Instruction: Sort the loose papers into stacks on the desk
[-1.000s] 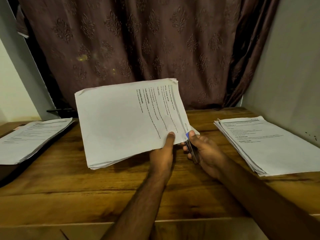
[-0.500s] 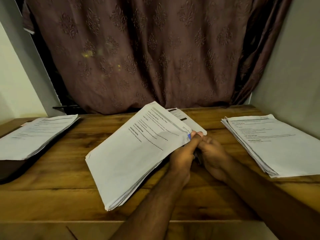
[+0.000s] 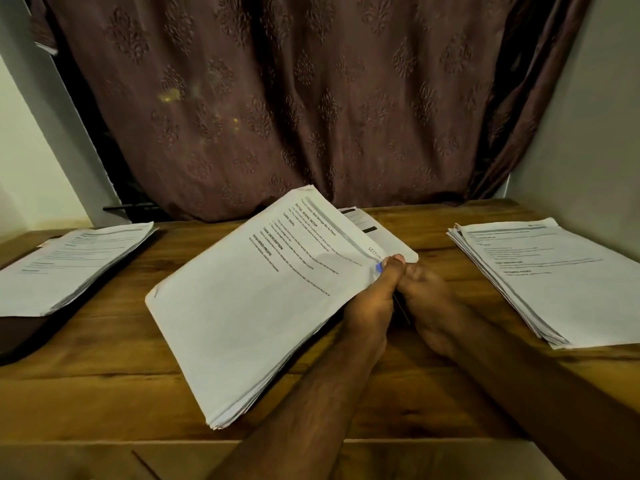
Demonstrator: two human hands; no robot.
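- Left pile of papers (image 3: 69,265) is lying flat on the desk (image 3: 121,393), well to the left of both hands, its near left corner hanging over a dark object at the desk's left edge.
- Bundle of papers (image 3: 249,306) is sitting tilted in the middle, printed side up, spreading left and toward the camera from the left hand; whether its lower corner is touching the desk, cannot tell.
- Left hand (image 3: 372,303) is gripping the bundle at its right edge: thumb is pressing on top near the upper right corner, the other fingers are hidden under the sheets.
- A small blue mark is showing on the paper right beside that thumb.
- One sheet (image 3: 377,233) is sticking out behind the bundle, just beyond the two hands.
- Right hand (image 3: 429,306) is pressing up against the left one, fingers curled in toward the bundle's right edge. A thin dark item is showing between the two hands; what it is and which hand has it, cannot tell.
- Right pile of papers (image 3: 554,275) is lying fanned on the desk, well to the right of the right hand.
- Brown patterned curtain (image 3: 277,98) is hanging behind the desk, beyond both hands.
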